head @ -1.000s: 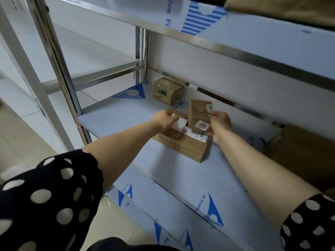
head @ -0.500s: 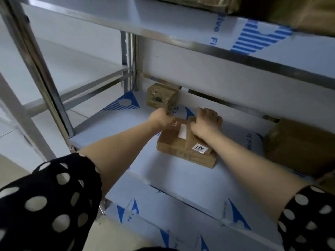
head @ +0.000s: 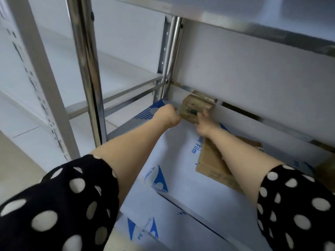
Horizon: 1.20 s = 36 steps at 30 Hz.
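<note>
The small box [head: 196, 109] sits far back on the shelf [head: 177, 153] by the wall [head: 253, 84] and looks not lifted yet; the right hand [head: 204, 125] holds its front, and the left hand [head: 169, 115] curls at its left side, but I cannot tell if it grips.

Steel shelf [head: 181, 160], film-covered. Small taped box [head: 196, 107] at rear wall; flat carton [head: 210, 163] nearer, rightward, apart.

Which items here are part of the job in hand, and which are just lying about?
In hand: small taped box at the rear of the shelf; left hand at its left side, grip hidden; right hand holding its front.
Lying about: flat carton under the right forearm; blurred brown thing at far right; steel post.
</note>
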Each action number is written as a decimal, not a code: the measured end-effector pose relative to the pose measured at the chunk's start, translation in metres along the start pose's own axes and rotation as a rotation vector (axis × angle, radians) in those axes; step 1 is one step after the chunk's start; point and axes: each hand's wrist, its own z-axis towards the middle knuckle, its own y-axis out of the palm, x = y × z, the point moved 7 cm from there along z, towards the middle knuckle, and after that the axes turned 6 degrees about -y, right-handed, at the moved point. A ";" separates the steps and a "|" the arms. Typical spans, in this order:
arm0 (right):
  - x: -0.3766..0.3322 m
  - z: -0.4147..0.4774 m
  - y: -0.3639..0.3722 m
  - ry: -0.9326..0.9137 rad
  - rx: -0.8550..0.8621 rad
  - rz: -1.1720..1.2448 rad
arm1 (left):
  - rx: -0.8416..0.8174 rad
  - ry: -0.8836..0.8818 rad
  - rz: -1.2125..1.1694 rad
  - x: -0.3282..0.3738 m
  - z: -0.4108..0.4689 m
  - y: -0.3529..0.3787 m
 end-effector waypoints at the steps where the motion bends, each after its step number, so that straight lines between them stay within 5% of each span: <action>1: 0.001 0.008 0.003 0.005 -0.006 -0.011 | -0.005 -0.003 0.002 -0.004 0.006 0.000; 15: 0.019 0.056 0.005 0.018 0.080 0.083 | -0.019 -0.032 -0.078 -0.025 0.037 -0.003; 27: 0.011 0.049 -0.019 -0.054 0.423 0.248 | 0.017 0.000 0.055 -0.028 0.036 0.000; 36: -0.016 0.027 -0.009 -0.140 0.239 0.266 | 0.033 -0.010 0.032 -0.041 0.033 -0.012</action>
